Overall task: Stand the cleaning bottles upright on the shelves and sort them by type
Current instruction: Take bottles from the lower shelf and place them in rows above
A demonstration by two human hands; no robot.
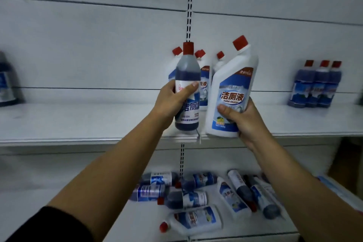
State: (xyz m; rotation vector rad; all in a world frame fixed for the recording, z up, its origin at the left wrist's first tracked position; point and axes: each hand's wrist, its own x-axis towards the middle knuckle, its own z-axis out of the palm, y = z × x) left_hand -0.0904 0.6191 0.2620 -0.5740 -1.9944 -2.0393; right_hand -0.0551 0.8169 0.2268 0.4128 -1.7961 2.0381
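Left hand (pixel 170 102) and right hand (pixel 245 124) raised to the upper shelf (pixel 78 122), each curled round one bottle of a different kind.

The upper shelf is where sorted stock stands; the lower shelf (pixel 255 230) holds a heap of fallen bottles (pixel 196 198), both kinds mixed and lying flat, so most of the job looks undone; a row of white bottles (pixel 204 76) stands at the middle back and three blue bottles (pixel 318 84) stand well apart to the right, which suggests one spot per kind; the right hand grips the white bent-neck bottle (pixel 231 84) low, tilted, just in front of its own row; the left hand wraps the round blue bottle (pixel 187 72) at mid-label, upright, above the shelf edge, probably bound for the blue group.
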